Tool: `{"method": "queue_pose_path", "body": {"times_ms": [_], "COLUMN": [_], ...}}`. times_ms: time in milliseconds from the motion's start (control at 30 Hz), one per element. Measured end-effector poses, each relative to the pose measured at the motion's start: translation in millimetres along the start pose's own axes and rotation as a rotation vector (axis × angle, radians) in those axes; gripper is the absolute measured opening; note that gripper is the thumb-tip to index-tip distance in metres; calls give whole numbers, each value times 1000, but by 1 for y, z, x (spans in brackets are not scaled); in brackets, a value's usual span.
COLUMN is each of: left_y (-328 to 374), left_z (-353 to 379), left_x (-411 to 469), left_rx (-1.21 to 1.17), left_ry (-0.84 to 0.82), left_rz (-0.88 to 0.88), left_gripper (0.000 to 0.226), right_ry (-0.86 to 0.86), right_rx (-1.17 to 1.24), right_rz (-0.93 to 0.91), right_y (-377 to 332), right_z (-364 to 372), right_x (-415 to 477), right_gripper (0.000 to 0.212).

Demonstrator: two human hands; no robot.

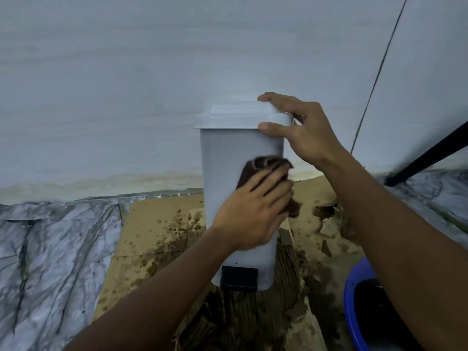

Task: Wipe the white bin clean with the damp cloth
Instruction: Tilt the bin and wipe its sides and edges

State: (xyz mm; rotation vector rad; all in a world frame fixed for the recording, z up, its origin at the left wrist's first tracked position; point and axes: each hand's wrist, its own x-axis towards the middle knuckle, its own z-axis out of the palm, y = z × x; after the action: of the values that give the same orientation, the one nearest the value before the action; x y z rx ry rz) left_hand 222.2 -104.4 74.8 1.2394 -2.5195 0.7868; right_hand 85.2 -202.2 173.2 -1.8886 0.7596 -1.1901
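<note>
Both hands were on the white bin (228, 158), which stood upright on wet, stained cardboard (154, 224) on the floor against a pale wall (152, 72). In the head view, the right hand (301, 133) gripped the bin's top right corner, thumb on the front below the lid (235, 116), fingers curled over the lid's edge. Lower, the left hand (253, 211) lay flat with fingers spread, pressing a dark brown cloth (263, 171) against the bin's front right side. No writing could be read on the bin. A black pedal (239, 277) sat at its base, and a blue basin (354, 300) lay near at lower right.
</note>
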Motion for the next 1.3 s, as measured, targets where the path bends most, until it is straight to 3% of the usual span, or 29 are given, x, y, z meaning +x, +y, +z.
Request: {"method": "queue_pose_path", "body": {"times_ms": [133, 233, 467, 700, 833, 933, 1067, 1200, 1300], "left_y": [5, -17, -44, -21, -31, -32, -33, -11, 14], "left_z": [17, 19, -7, 29, 39, 34, 17, 27, 46], "left_x": [-50, -66, -31, -107, -137, -115, -64, -71, -102], "left_rx": [19, 81, -26, -37, -31, -37, -127, -408, -632], "left_ry": [-136, -132, 77, -129, -129, -36, 163, 327, 310], "left_rz": [225, 312, -161, 236, 236, 133, -178, -514, -618], "left_gripper": [55, 58, 60, 57, 57, 55, 55, 56, 61], "right_ry": [14, 11, 23, 25, 26, 25, 27, 21, 23], "right_rx": [47, 70, 104, 116, 109, 107, 123, 115, 114], "right_rz": [9, 14, 15, 34, 32, 25, 24, 13, 9], "right_y": [0, -1, -1, -1, -3, -4, -3, 1, 2], "right_z": [-4, -1, 1, -2, 2, 4, 3, 2, 2], "right_x": [-1, -1, 0, -1, -1, -2, -1, 0, -1], "right_gripper": [38, 38, 36, 37, 37, 38, 37, 37, 36]}}
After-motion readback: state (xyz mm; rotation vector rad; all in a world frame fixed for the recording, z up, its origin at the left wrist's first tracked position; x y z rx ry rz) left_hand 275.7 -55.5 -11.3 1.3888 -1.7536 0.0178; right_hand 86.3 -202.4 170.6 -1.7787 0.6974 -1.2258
